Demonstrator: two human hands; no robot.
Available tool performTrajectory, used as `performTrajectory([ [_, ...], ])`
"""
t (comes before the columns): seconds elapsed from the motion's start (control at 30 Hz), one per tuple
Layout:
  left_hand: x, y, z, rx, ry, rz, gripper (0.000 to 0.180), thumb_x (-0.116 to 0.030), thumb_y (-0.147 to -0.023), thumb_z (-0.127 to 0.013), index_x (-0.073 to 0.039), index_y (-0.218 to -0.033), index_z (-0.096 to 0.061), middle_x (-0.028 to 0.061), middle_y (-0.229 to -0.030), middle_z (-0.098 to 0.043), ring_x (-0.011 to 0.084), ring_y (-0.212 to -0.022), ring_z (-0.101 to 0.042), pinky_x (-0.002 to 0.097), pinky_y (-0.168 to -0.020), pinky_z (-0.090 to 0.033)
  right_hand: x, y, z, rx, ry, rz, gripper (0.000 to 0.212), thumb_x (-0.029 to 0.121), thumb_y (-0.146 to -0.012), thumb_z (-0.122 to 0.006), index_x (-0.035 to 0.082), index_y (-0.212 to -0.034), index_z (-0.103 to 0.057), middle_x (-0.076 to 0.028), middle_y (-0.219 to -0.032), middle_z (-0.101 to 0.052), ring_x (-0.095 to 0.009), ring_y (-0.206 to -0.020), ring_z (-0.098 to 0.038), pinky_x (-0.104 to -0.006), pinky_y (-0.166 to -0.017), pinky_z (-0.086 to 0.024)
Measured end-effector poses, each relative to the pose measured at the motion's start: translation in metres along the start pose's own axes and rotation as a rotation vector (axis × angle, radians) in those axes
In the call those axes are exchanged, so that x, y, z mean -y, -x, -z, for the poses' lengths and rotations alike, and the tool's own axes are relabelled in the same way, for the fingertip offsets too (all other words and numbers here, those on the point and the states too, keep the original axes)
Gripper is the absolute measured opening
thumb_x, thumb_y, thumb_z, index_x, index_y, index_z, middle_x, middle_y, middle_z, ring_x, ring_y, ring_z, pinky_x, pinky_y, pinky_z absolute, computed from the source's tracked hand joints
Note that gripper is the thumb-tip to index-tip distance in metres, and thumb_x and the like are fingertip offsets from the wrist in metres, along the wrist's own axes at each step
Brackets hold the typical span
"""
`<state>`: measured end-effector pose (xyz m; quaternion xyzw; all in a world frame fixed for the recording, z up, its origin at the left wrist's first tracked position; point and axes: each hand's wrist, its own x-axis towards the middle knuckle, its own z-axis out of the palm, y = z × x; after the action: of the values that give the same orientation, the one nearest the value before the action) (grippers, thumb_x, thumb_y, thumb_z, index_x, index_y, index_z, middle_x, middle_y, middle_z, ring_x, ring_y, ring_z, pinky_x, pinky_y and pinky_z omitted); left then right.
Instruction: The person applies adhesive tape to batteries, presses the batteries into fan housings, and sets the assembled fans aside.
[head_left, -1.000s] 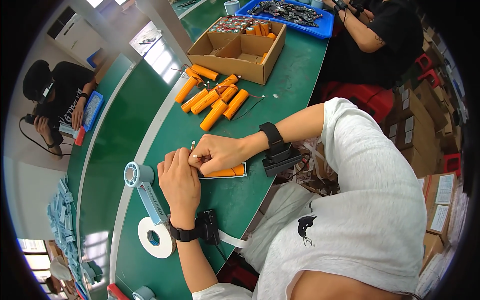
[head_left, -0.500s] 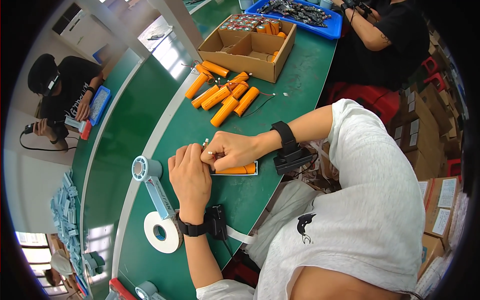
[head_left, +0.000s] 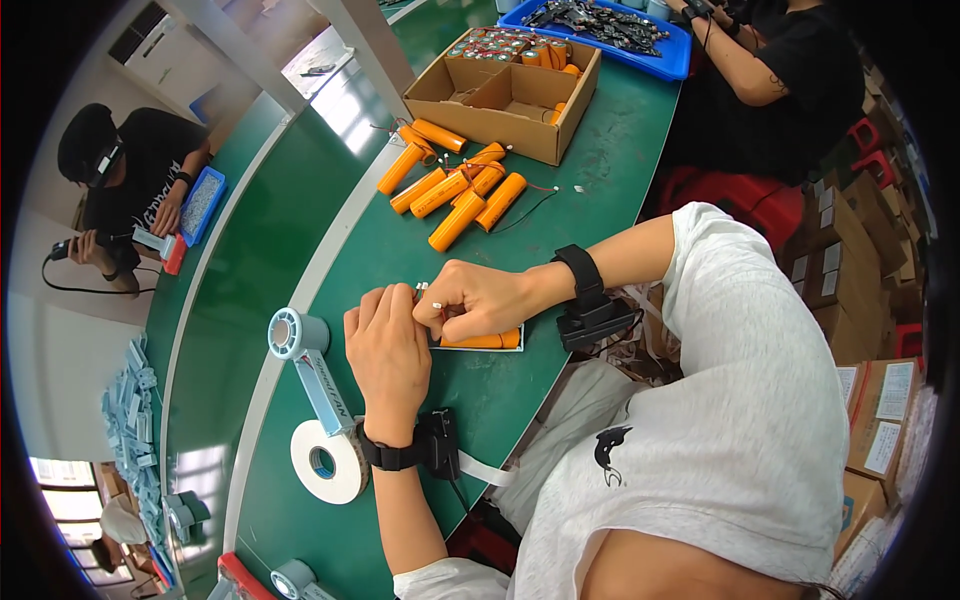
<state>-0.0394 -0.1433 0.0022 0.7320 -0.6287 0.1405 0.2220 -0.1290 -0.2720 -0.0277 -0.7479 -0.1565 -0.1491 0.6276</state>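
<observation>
An orange cylindrical battery point(head_left: 485, 341) lies in a narrow, pale-edged casing point(head_left: 521, 338) on the green table. My left hand point(head_left: 388, 350) bends over the casing's left end with its fingers together, hiding that part. Close against it, my right hand point(head_left: 478, 300) is closed in a pinch above the battery. A thin wire with a small white connector point(head_left: 437, 306) shows at its fingertips. Left of my hands lies a light-blue handheld fan point(head_left: 325, 390), its round head pointing away from me. The fan's handle end touches a roll of white tape point(head_left: 312, 480).
Several orange batteries point(head_left: 455, 190) with wires lie beyond my hands. Behind them stand a divided cardboard box point(head_left: 545, 145) and a blue tray point(head_left: 675, 62) of dark parts. Co-workers sit at far left and far right. Light-blue casings point(head_left: 130, 430) are piled at left.
The whole view has shifted slightly. Both hands stay over the casing; the right fingers and the white connectors between the hands have moved a little.
</observation>
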Motion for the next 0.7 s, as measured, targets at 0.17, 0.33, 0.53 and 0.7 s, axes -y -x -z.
performTrajectory([
  [0.17,0.0,0.0,-0.001,-0.005,-0.001,-0.002,0.005,-0.007,-0.074,-0.052,-0.005,-0.076,-0.048,0.0069,-0.076,-0.055,0.0224,-0.082,-0.053,0.0333,-0.069,-0.038,-0.003,0.0,0.001,-0.002,0.015,0.026,0.008,0.0,-0.065,-0.049,-0.002,-0.059,-0.044,-0.003,-0.053,-0.045,-0.005,-0.047,-0.036,-0.023,-0.043,-0.03],
  [0.33,0.0,-0.001,-0.002,-0.018,0.007,-0.01,0.004,-0.007,-0.075,-0.052,-0.005,-0.076,-0.048,0.0066,-0.076,-0.055,0.0228,-0.081,-0.053,0.0332,-0.069,-0.038,0.001,0.002,0.004,0.032,0.026,-0.007,0.007,0.002,-0.067,-0.049,-0.002,-0.062,-0.047,-0.003,-0.054,-0.046,-0.006,-0.048,-0.039,-0.0228,-0.045,-0.032],
  [0.53,0.007,-0.001,-0.004,0.014,0.018,0.027,0.004,-0.005,-0.076,-0.051,-0.004,-0.079,-0.049,0.0073,-0.078,-0.055,0.024,-0.081,-0.053,0.0336,-0.069,-0.038,0.008,0.005,0.007,-0.07,0.219,0.055,0.01,0.004,-0.07,-0.056,0.001,-0.079,-0.053,-0.004,-0.067,-0.053,-0.011,-0.057,-0.045,-0.0238,-0.053,-0.038],
  [0.7,0.008,0.003,-0.008,-0.009,0.062,0.041,0.008,-0.004,-0.076,-0.049,-0.004,-0.084,-0.051,0.0091,-0.08,-0.055,0.0255,-0.081,-0.052,0.0342,-0.069,-0.038,0.012,0.007,0.002,-0.122,0.267,0.158,0.034,0.005,-0.069,-0.062,0.005,-0.101,-0.049,-0.006,-0.082,-0.055,-0.017,-0.069,-0.053,-0.0278,-0.064,-0.045],
])
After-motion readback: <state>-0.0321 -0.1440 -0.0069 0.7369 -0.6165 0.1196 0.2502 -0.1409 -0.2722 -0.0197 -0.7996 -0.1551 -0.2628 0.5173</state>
